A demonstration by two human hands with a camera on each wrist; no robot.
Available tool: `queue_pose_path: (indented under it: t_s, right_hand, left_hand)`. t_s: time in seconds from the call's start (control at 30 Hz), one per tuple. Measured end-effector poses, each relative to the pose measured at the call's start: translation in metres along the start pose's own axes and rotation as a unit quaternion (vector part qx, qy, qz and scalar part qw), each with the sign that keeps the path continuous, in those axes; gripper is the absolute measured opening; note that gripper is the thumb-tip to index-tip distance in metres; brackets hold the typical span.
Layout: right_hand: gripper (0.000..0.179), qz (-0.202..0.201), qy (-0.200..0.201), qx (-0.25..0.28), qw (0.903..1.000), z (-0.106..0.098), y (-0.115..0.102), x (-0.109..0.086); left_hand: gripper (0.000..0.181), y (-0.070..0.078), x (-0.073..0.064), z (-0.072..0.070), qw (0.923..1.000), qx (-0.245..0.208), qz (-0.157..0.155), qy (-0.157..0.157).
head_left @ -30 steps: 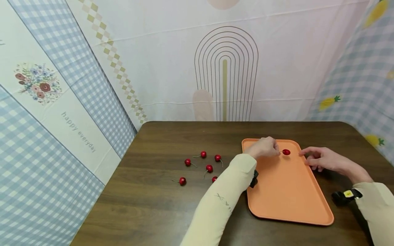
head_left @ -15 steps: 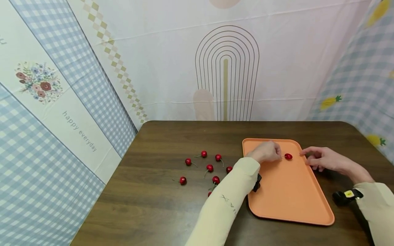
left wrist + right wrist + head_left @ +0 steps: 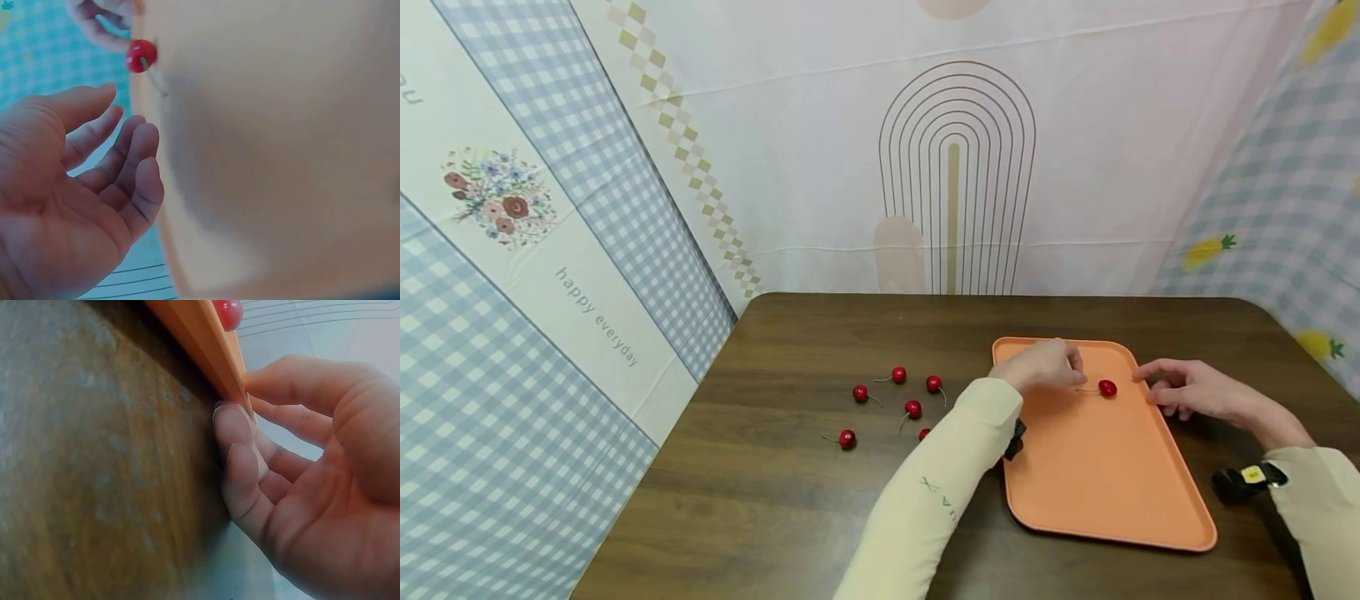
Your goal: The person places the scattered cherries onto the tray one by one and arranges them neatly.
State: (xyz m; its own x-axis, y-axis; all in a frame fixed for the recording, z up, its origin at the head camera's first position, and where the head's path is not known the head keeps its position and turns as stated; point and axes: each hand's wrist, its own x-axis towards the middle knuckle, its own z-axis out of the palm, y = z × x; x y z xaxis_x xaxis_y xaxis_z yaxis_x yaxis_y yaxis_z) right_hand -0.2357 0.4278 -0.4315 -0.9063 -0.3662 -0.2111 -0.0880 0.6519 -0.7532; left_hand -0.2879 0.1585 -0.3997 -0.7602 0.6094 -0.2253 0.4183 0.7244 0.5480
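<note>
A red cherry [image 3: 1107, 388] with a thin stem lies on the orange tray [image 3: 1105, 483], towards its far right side. Just left of the stem, my left hand [image 3: 1051, 365] hovers over the tray with loosely bent fingers. The left wrist view shows a gap between thumb and fingers and the stem apart from them. At the tray's right rim, my right hand [image 3: 1195, 390] pinches the edge. In the right wrist view its thumb [image 3: 290, 378] meets the rim from one side, with other fingers on the table side.
Several more cherries with stems, one of them a cherry [image 3: 847, 439] at the near left, lie scattered on the dark wooden table [image 3: 737, 517]. My left sleeve [image 3: 932, 483] covers part of that group. A patterned cloth [image 3: 820, 150] hangs behind the table.
My left hand has let go of the cherry's stem and drawn slightly back to the left. The cherry has come down onto the tray, nearer the right rim. My right hand stays put.
</note>
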Motion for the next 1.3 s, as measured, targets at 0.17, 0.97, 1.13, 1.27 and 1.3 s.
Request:
queue_pose_path:
  t_s: [0.17, 0.97, 1.13, 1.27, 1.3]
  right_hand:
    - [0.043, -0.002, 0.0, -0.001, 1.0, 0.0, 0.0, 0.001]
    - [0.039, -0.008, 0.004, -0.006, 0.9999, 0.0, 0.001, -0.001]
    - [0.038, -0.009, 0.009, -0.008, 0.9999, 0.001, 0.0, -0.001]
    - [0.039, -0.008, 0.007, -0.011, 0.9999, 0.001, 0.0, -0.001]
    - [0.04, -0.005, 0.008, -0.011, 0.9999, 0.001, -0.001, -0.001]
  left_hand:
    - [0.01, -0.002, -0.014, -0.02, 0.9988, 0.034, 0.031, 0.013]
    - [0.017, -0.045, -0.108, -0.08, 0.9733, 0.124, 0.157, 0.112]
    - [0.018, -0.062, -0.132, -0.082, 0.9743, 0.118, 0.154, 0.113]
    - [0.021, -0.077, -0.151, -0.083, 0.9757, 0.117, 0.145, 0.116]
    - [0.021, -0.081, -0.156, -0.083, 0.9756, 0.115, 0.144, 0.12]
